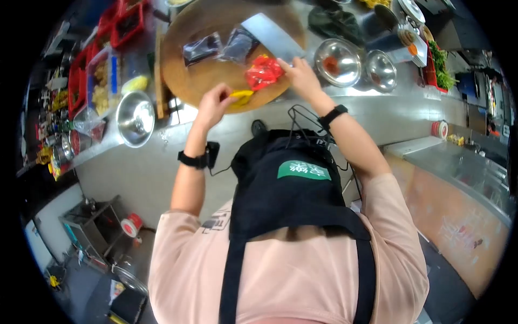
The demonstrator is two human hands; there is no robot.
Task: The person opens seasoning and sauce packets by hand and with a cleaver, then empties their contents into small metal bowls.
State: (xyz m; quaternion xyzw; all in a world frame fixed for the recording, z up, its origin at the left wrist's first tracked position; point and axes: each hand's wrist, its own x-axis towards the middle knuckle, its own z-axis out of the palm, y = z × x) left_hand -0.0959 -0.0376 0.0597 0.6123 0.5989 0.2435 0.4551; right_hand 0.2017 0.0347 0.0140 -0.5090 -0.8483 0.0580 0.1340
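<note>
Left hand [217,102] pinches yellow wrapper [243,98] at chopping board [186,81] near edge. Right hand [300,76], at red packet [262,74]: grip unclear. Apron label [304,170]: illegible.

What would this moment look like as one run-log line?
left hand: fingers on yellow packet | right hand: at cleaver and red packet, grip unclear | dark packets: on round board

Board [186,86], cleaver [272,36], red packet [263,73], 2 dark packets [202,49]
</note>
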